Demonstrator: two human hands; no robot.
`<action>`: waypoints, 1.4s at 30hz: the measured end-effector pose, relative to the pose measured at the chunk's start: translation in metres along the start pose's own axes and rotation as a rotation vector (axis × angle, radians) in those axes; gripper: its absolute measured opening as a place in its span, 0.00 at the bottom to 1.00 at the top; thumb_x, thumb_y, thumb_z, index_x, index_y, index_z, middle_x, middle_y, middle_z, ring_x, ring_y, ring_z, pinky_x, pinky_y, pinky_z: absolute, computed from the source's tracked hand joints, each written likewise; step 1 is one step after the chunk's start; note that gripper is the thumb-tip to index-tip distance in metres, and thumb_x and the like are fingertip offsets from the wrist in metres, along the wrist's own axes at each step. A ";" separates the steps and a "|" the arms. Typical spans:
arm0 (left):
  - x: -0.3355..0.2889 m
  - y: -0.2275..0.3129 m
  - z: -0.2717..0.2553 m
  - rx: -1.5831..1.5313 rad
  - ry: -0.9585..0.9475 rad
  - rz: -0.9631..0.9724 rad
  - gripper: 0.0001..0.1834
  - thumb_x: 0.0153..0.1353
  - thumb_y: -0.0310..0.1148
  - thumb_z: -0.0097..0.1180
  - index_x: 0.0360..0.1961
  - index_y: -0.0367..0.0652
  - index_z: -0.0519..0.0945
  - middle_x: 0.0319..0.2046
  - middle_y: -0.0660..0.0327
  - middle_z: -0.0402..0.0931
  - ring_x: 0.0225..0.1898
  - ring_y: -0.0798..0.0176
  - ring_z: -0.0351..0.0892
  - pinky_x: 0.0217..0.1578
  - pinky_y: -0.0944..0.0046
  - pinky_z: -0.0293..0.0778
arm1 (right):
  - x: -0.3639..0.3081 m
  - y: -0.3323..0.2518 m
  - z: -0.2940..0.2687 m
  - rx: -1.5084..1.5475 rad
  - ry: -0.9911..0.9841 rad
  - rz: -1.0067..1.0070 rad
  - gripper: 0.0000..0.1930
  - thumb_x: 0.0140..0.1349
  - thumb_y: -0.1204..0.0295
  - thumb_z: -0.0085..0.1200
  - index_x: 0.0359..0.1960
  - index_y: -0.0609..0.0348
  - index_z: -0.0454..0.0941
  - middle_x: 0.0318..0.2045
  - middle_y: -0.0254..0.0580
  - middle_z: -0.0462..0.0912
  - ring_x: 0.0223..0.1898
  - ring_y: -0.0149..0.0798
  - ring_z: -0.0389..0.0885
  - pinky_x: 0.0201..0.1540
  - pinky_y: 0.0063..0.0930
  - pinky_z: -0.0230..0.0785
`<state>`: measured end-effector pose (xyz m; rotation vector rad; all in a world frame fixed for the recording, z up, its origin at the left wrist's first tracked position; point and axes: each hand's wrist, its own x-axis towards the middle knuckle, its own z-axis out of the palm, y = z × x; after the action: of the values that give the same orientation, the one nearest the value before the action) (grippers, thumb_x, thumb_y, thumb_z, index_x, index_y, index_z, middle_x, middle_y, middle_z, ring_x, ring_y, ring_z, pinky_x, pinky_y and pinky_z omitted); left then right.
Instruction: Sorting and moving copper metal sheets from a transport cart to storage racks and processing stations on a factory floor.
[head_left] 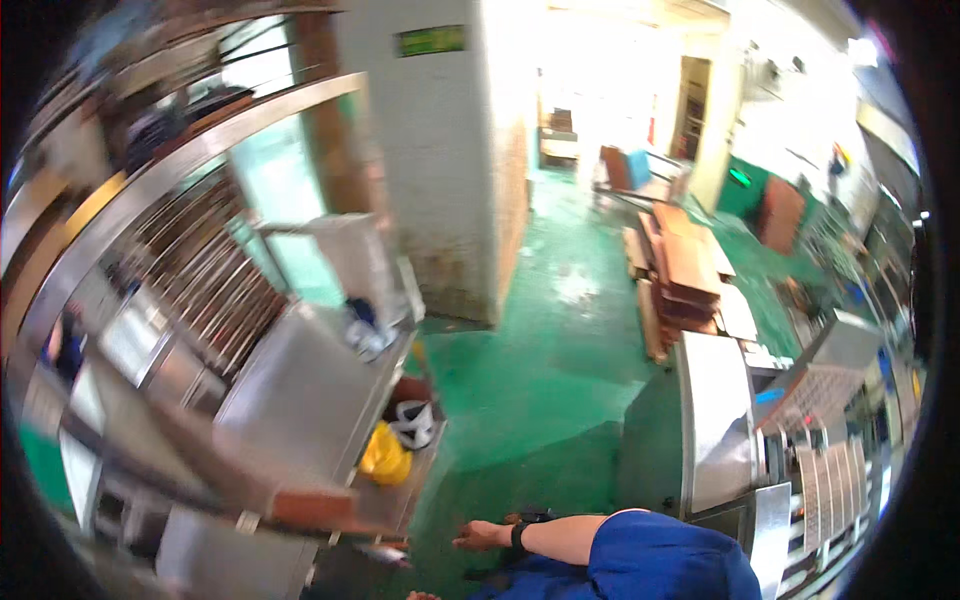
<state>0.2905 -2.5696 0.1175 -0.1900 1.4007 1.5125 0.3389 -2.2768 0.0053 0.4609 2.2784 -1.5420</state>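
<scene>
My right hand (pixel 482 537) reaches across the lower middle of the head view, out of a blue sleeve (pixel 670 560) and with a dark band (pixel 518 537) on its wrist. Its fingers look loosely bent, slightly blurred, and I see nothing held in them. Only a small bit of my left hand (pixel 422 596) shows at the bottom edge; the rest lies outside the picture, so its grip is hidden. Left of my right hand is a metal workbench (pixel 290 390), and on its lower shelf sit a yellow bag (pixel 385 455) and a white-and-dark bundle (pixel 411 424).
Green floor (pixel 540 370) runs ahead between the bench and a metal cabinet (pixel 715 420) on the right. Stacked brown boards (pixel 685 265) stand beyond the cabinet. A pale wall corner (pixel 440 180) juts out ahead left. Machinery with perforated panels (pixel 832 490) fills the right side.
</scene>
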 end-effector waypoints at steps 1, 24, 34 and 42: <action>0.035 0.010 0.031 0.046 -0.033 -0.016 0.14 0.69 0.40 0.47 0.30 0.46 0.78 0.28 0.60 0.78 0.34 0.61 0.76 0.39 0.58 0.74 | -0.004 0.020 -0.031 0.003 0.077 -0.018 0.27 0.65 0.49 0.46 0.34 0.66 0.80 0.25 0.44 0.82 0.27 0.42 0.79 0.37 0.37 0.72; 0.656 0.311 0.570 0.587 -0.570 -0.154 0.07 0.66 0.35 0.50 0.33 0.45 0.76 0.30 0.59 0.78 0.35 0.57 0.76 0.41 0.55 0.73 | -0.082 0.272 -0.697 1.523 1.273 0.295 0.16 0.67 0.58 0.52 0.43 0.59 0.76 0.33 0.37 0.80 0.29 0.31 0.78 0.31 0.26 0.71; 0.911 0.379 1.003 1.004 -0.740 -0.358 0.20 0.69 0.40 0.46 0.54 0.35 0.70 0.48 0.54 0.74 0.50 0.51 0.72 0.54 0.51 0.68 | -0.124 0.386 -0.912 1.736 1.785 0.015 0.14 0.66 0.57 0.52 0.37 0.55 0.74 0.29 0.35 0.80 0.26 0.29 0.78 0.28 0.22 0.68; 1.017 0.402 1.206 1.451 -0.715 -0.337 0.19 0.70 0.38 0.42 0.53 0.34 0.70 0.49 0.51 0.74 0.50 0.53 0.72 0.56 0.55 0.69 | -0.061 0.450 -1.148 1.588 1.750 -0.089 0.14 0.64 0.59 0.52 0.36 0.60 0.75 0.28 0.40 0.79 0.19 0.30 0.72 0.18 0.24 0.61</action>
<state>0.1188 -0.9524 0.0487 0.8742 1.4066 -0.0027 0.4761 -1.0510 0.0625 2.8713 0.5123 -3.3479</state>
